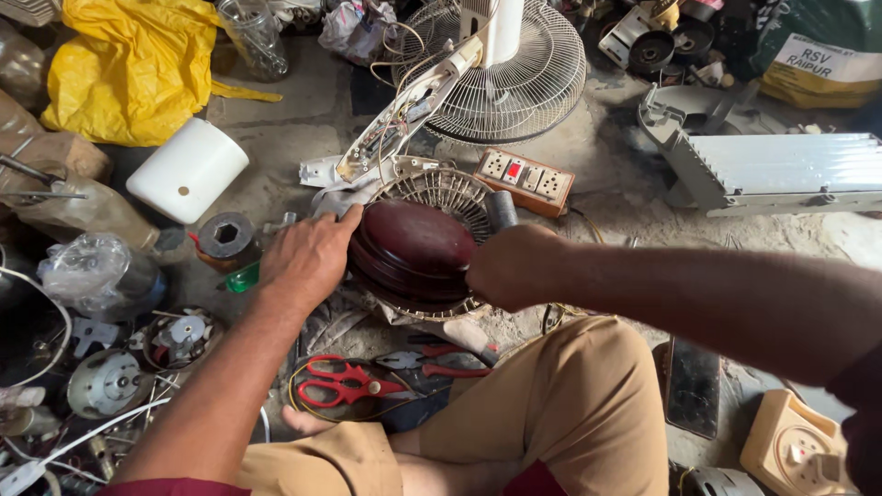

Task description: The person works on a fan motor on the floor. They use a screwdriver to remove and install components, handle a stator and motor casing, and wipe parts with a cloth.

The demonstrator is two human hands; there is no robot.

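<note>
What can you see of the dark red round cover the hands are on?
The dark red cover is a glossy, domed round shell with stepped ridges along its near edge, plastic or painted metal by its look. It lies tilted on a pale wire fan grille on the floor. The left hand presses flat on its left side; the right hand grips its right edge.

Right hand's [514,266] fingers behind motor housing [413,253]

Yellow plastic bag [129,64] upper left of frame. White cylinder [188,170] just below it. Wire fan guard [514,83] top centre. Orange socket board [525,181] beneath the guard. Red-handled scissors [342,381] and pliers [432,360] lower centre, on the floor.
</note>
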